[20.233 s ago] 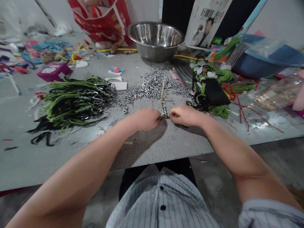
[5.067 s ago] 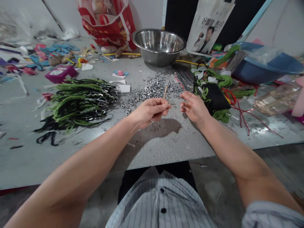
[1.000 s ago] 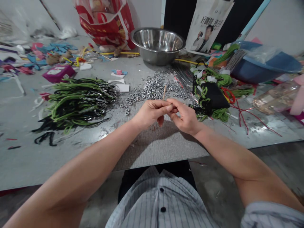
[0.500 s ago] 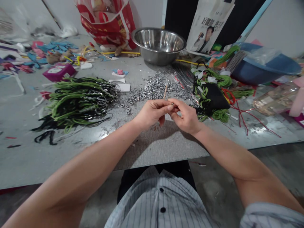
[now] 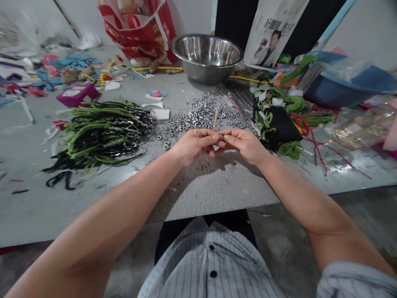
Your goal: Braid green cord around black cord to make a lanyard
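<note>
My left hand [image 5: 196, 145] and my right hand [image 5: 243, 145] meet above the table, fingertips touching. Each hand is closed in a pinch between thumb and forefinger. Whatever sits between the fingertips is too small and covered to name. A thin wooden stick [image 5: 216, 119] rises just behind the left fingertips; I cannot tell whether it is held or lies on the table. Beyond the hands spreads a pile of small silver metal rings [image 5: 203, 111]. Left of them lies a bundle of green and black cords [image 5: 99, 128] with metal loops at the right end.
A steel bowl [image 5: 207, 54] stands behind the rings. At right are thin metal wires [image 5: 238, 101], more green cords [image 5: 293, 103], a black pouch [image 5: 283, 126], red cords [image 5: 316, 149], a blue basin [image 5: 344, 91] and a clear bottle [image 5: 356, 130]. A purple box [image 5: 77, 94] sits left.
My hands have turned slightly, with the right wrist shifted right and the fingertips now meeting a little farther left. A small dark piece seen at the fingertips before is now hidden.
</note>
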The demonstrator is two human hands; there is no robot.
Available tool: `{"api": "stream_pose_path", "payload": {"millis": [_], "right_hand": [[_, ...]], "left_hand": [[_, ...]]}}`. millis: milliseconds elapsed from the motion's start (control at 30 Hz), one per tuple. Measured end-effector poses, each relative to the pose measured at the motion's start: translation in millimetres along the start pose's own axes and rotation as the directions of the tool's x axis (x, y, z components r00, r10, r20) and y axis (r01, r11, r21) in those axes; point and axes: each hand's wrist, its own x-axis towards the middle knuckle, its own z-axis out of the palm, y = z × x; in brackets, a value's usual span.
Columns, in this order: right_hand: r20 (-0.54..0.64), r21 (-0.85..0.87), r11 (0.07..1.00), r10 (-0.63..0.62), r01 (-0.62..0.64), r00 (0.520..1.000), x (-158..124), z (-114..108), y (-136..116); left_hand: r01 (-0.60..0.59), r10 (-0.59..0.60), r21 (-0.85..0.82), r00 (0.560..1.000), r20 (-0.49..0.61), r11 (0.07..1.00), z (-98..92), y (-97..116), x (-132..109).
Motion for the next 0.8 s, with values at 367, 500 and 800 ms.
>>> {"api": "stream_pose_path", "payload": {"millis": [367, 500, 800], "right_hand": [[-0.138, -0.261, 0.965, -0.051, 0.014, 0.989, 4, 0, 3], [-0.13, -0.388, 0.921, -0.079, 0.023, 0.988, 4, 0, 2], [-0.065, -0.323, 0.94, 0.098, -0.114, 0.993, -1, 7, 0]], "left_hand": [[-0.129, 0.186, 0.262, 0.961, -0.206, 0.956, 3.3, -8, 5], [-0.132, 0.259, 0.627, 0.959, -0.116, 0.768, -1.2, -8, 4], [-0.153, 0.382, 0.902, 0.924, -0.015, 0.404, -2.2, -17, 5]]}}
